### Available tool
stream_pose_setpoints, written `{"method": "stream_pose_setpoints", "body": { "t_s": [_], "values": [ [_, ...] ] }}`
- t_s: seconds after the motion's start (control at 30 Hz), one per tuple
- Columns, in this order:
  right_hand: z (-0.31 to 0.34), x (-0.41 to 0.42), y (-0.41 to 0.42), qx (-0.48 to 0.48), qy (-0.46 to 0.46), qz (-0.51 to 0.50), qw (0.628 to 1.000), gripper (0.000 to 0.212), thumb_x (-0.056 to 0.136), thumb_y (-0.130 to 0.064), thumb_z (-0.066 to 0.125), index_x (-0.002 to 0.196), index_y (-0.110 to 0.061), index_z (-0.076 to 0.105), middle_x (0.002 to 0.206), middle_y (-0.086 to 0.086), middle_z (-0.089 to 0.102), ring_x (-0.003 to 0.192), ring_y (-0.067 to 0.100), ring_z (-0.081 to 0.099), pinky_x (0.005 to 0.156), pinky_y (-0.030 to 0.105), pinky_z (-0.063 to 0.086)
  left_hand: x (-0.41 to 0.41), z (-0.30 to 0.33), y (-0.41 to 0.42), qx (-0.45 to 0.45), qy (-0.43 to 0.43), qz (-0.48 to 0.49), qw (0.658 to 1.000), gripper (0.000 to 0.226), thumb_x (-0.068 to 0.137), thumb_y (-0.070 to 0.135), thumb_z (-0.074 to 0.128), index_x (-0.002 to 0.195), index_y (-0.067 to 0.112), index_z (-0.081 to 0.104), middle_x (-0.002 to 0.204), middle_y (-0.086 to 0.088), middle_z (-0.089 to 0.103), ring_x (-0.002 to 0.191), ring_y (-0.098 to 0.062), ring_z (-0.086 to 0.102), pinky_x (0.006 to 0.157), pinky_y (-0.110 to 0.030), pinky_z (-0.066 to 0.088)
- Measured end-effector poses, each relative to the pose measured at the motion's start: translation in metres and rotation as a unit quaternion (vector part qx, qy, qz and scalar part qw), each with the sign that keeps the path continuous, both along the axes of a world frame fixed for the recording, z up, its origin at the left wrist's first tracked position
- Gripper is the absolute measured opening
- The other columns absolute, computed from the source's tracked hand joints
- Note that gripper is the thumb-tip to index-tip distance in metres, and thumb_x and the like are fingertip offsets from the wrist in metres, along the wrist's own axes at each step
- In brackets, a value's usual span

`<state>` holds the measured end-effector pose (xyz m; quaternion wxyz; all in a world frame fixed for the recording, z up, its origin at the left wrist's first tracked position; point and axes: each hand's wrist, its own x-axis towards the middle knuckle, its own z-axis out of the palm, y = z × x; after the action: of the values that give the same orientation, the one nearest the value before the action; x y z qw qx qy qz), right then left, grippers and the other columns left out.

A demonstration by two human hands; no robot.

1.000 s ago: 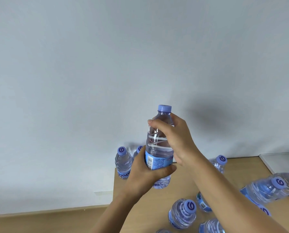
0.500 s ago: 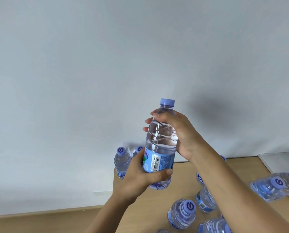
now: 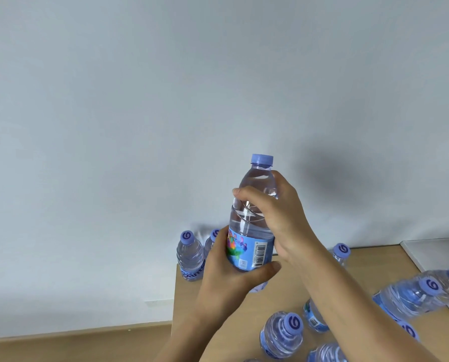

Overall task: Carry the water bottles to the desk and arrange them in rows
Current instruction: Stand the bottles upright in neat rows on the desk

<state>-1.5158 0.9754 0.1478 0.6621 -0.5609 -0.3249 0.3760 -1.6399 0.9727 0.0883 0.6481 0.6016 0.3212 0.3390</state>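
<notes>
Both my hands hold one clear water bottle (image 3: 252, 218) with a blue cap and blue label, upright above the wooden desk (image 3: 291, 293). My left hand (image 3: 226, 280) grips its labelled lower part from the left. My right hand (image 3: 275, 220) wraps its upper body from the right. At the desk's far left corner stand two bottles (image 3: 189, 257), the second half hidden behind my left hand. Several more bottles stand on the desk: one near the front (image 3: 282, 335), one behind my right forearm (image 3: 340, 253), others at the right (image 3: 411, 296).
A pale wall fills most of the view behind the desk. A white tray-like object (image 3: 432, 254) sits at the desk's far right. Wooden floor (image 3: 74, 346) shows left of the desk, below a skirting line.
The held bottle has turned about its own axis, so its barcode moved right and a colourful picture now faces me. It has stayed at much the same height.
</notes>
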Motion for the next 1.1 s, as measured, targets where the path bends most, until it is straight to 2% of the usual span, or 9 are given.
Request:
{"method": "stream_pose_setpoints", "body": {
  "t_s": [0.17, 0.3, 0.43, 0.53, 0.63, 0.73, 0.83, 0.93, 1.1],
  "values": [
    [0.010, 0.008, -0.001, 0.007, 0.034, 0.055, 0.998, 0.028, 0.064, -0.013, 0.076, 0.088, -0.011, 0.062, 0.076, 0.009, 0.066, 0.066, 0.025, 0.064, 0.060, 0.033, 0.054, -0.004, 0.006, 0.006, -0.066, -0.034, -0.082, 0.994, 0.051, 0.059, 0.019, 0.089, 0.103, 0.020, 0.063, 0.088, -0.006, 0.074, 0.076, -0.017, 0.068, 0.064, -0.023, 0.053],
    [0.015, 0.013, -0.003, 0.014, 0.050, 0.108, 0.993, 0.031, 0.056, -0.022, 0.078, 0.083, -0.016, 0.065, 0.089, 0.016, 0.066, 0.080, 0.032, 0.066, 0.079, 0.046, 0.055, -0.007, 0.007, 0.011, -0.091, -0.055, -0.134, 0.985, 0.059, 0.064, 0.019, 0.086, 0.114, 0.003, 0.059, 0.093, -0.008, 0.072, 0.081, -0.021, 0.068, 0.069, -0.024, 0.053],
    [0.017, 0.013, -0.004, 0.028, 0.055, 0.152, 0.986, 0.027, 0.061, -0.022, 0.079, 0.085, -0.018, 0.067, 0.094, 0.021, 0.067, 0.083, 0.033, 0.071, 0.083, 0.045, 0.058, -0.008, 0.004, 0.010, -0.090, -0.050, -0.099, 0.990, 0.060, 0.056, 0.022, 0.087, 0.111, 0.011, 0.064, 0.101, -0.010, 0.075, 0.092, -0.025, 0.072, 0.075, -0.026, 0.055],
    [0.017, 0.010, -0.005, 0.014, 0.006, 0.111, 0.994, 0.023, 0.068, -0.023, 0.079, 0.087, -0.020, 0.067, 0.100, 0.020, 0.071, 0.089, 0.035, 0.072, 0.083, 0.049, 0.059, -0.007, 0.004, 0.007, -0.084, -0.051, -0.077, 0.992, 0.057, 0.054, 0.024, 0.087, 0.107, 0.015, 0.065, 0.099, -0.009, 0.075, 0.091, -0.025, 0.072, 0.074, -0.026, 0.056],
    [0.016, 0.003, -0.007, 0.019, -0.051, 0.056, 0.997, 0.021, 0.071, -0.027, 0.078, 0.088, -0.023, 0.068, 0.086, -0.002, 0.073, 0.078, 0.015, 0.072, 0.065, 0.028, 0.057, -0.005, 0.007, 0.004, -0.062, -0.046, -0.037, 0.996, 0.055, 0.053, 0.026, 0.086, 0.103, 0.019, 0.065, 0.095, -0.004, 0.076, 0.087, -0.020, 0.073, 0.070, -0.022, 0.056],
    [0.013, -0.004, -0.009, 0.003, -0.111, 0.007, 0.994, 0.034, 0.068, -0.033, 0.083, 0.096, -0.025, 0.065, 0.093, -0.008, 0.073, 0.083, 0.011, 0.072, 0.072, 0.031, 0.059, -0.001, 0.008, 0.000, -0.026, -0.043, 0.005, 0.999, 0.050, 0.055, 0.019, 0.087, 0.100, 0.020, 0.065, 0.092, -0.002, 0.075, 0.083, -0.018, 0.073, 0.067, -0.020, 0.056],
    [0.009, -0.008, -0.009, -0.003, -0.106, -0.017, 0.994, 0.036, 0.068, -0.029, 0.086, 0.096, -0.027, 0.063, 0.095, -0.007, 0.072, 0.084, 0.014, 0.072, 0.076, 0.036, 0.060, 0.001, 0.007, -0.004, -0.008, -0.039, 0.026, 0.999, 0.049, 0.060, 0.010, 0.086, 0.102, 0.020, 0.064, 0.093, 0.000, 0.075, 0.083, -0.017, 0.073, 0.067, -0.021, 0.056],
    [0.009, -0.006, -0.008, 0.005, -0.097, -0.019, 0.995, 0.034, 0.066, -0.025, 0.082, 0.094, -0.024, 0.064, 0.092, -0.007, 0.072, 0.082, 0.014, 0.072, 0.069, 0.030, 0.058, 0.000, 0.008, -0.004, -0.005, -0.036, 0.006, 0.999, 0.051, 0.061, 0.010, 0.088, 0.104, 0.022, 0.063, 0.095, 0.001, 0.075, 0.085, -0.017, 0.073, 0.067, -0.021, 0.056],
    [0.014, 0.003, -0.005, 0.021, -0.065, 0.021, 0.997, 0.034, 0.061, -0.020, 0.080, 0.091, -0.015, 0.065, 0.090, -0.001, 0.071, 0.080, 0.020, 0.071, 0.068, 0.034, 0.058, -0.002, 0.012, 0.004, -0.039, -0.032, -0.038, 0.998, 0.055, 0.054, 0.025, 0.090, 0.102, 0.023, 0.065, 0.095, -0.004, 0.074, 0.088, -0.021, 0.072, 0.071, -0.027, 0.057]
  ]
}}
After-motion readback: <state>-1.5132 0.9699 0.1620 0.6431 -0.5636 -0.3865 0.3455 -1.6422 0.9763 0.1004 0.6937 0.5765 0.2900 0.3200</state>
